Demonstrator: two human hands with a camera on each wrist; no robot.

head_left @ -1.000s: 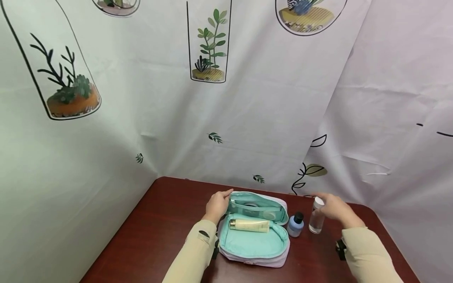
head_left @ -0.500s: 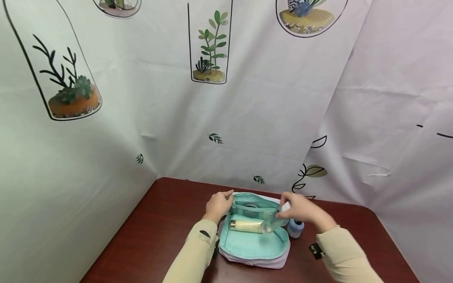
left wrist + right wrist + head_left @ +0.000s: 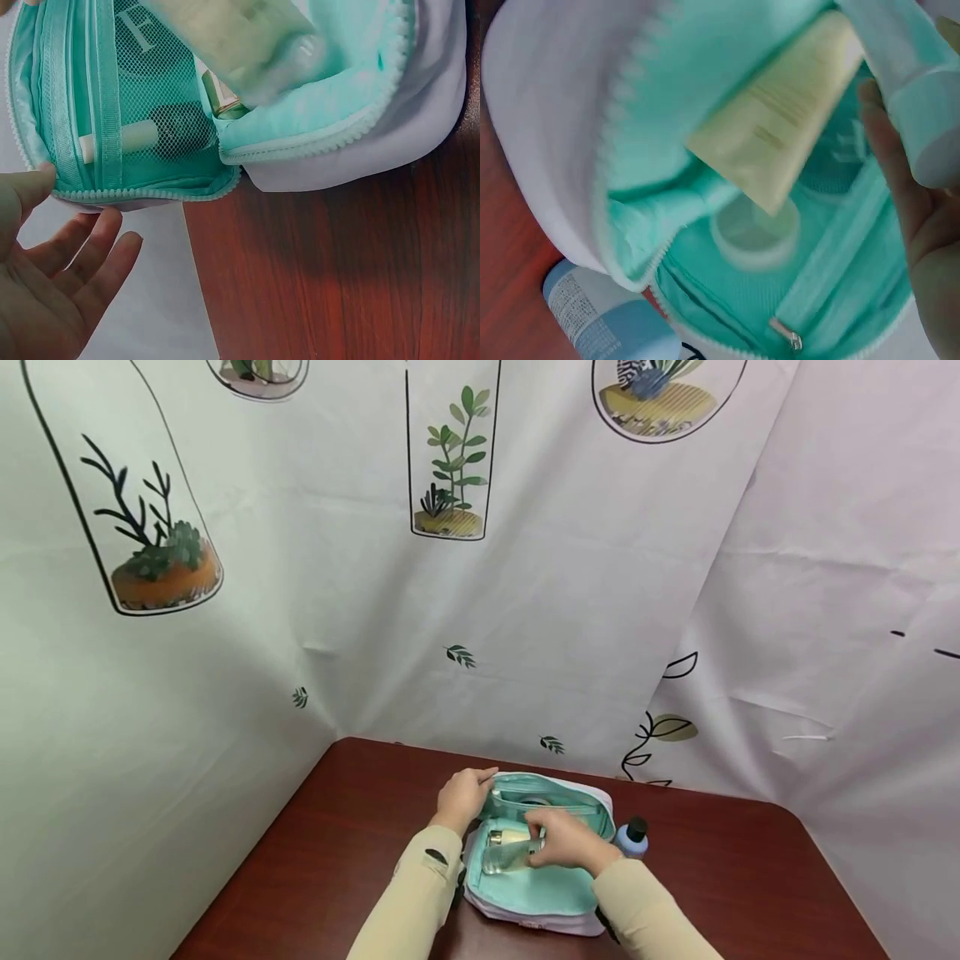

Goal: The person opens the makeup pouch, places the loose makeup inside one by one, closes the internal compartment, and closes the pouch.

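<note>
— While the right hand (image 3: 564, 845) reached over the open lilac zip pouch with mint lining (image 3: 537, 895), what did it hold?

— Its fingers were curled round a clear plastic bottle with a white cap (image 3: 510, 857), which lay tilted low inside the pouch, just over a pale yellow tube with a gold collar (image 3: 504, 837).

— And the left hand (image 3: 462, 797)?

— It rested at the pouch's raised lid edge, fingers straight and spread, with the thumb touching the zip rim in the left wrist view (image 3: 56, 277). Both sleeves came in from the near edge of the dark red wooden table (image 3: 337, 852).

— Anything else nearby?

— One small blue bottle with a black cap (image 3: 632, 838) stood just beside the pouch's right end.
</note>
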